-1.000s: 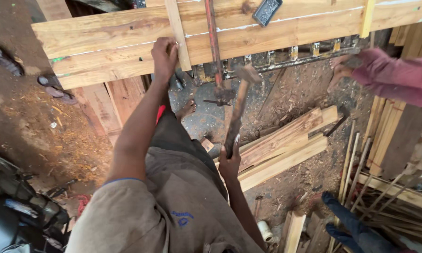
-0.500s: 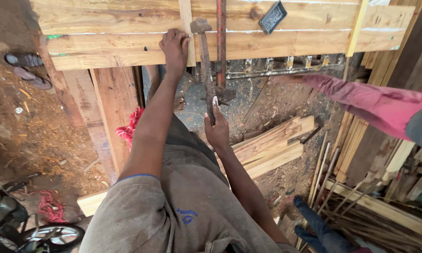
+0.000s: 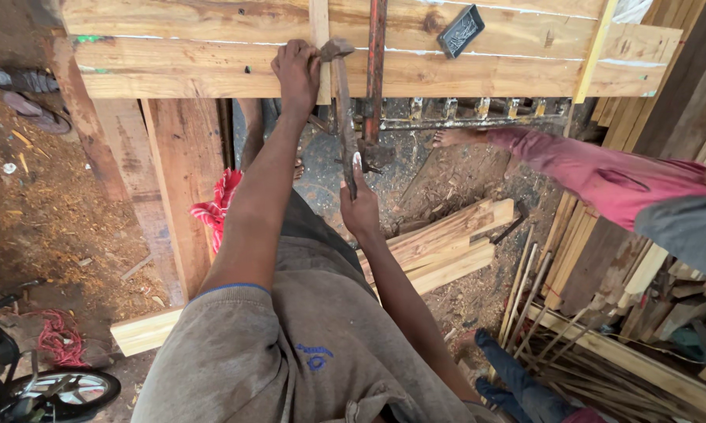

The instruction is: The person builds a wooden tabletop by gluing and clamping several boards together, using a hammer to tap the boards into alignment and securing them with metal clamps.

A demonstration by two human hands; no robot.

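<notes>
My left hand (image 3: pixel 294 74) is closed on the upright narrow wooden strip (image 3: pixel 318 23) where it crosses the wide horizontal planks (image 3: pixel 173 74); whether it pinches a nail I cannot tell. My right hand (image 3: pixel 361 207) grips the bottom of a hammer's wooden handle (image 3: pixel 343 117). The hammer's metal head (image 3: pixel 335 48) rests against the strip, right beside my left fingers. A red metal clamp bar (image 3: pixel 375 63) runs upright just right of the hammer.
Another person's leg in pink cloth (image 3: pixel 603 176), bare foot (image 3: pixel 453 138), reaches in from the right. A black rectangular block (image 3: pixel 460 31) lies on the planks. Loose boards (image 3: pixel 447 243), thin sticks (image 3: pixel 525 305), red cloth (image 3: pixel 216 207), sandals (image 3: pixel 24 86) and a wheel (image 3: pixel 55 390) are on the dirt floor.
The hammer has swung up from a low tilted position until its head meets the strip beside my left hand. My left hand stayed on the strip.
</notes>
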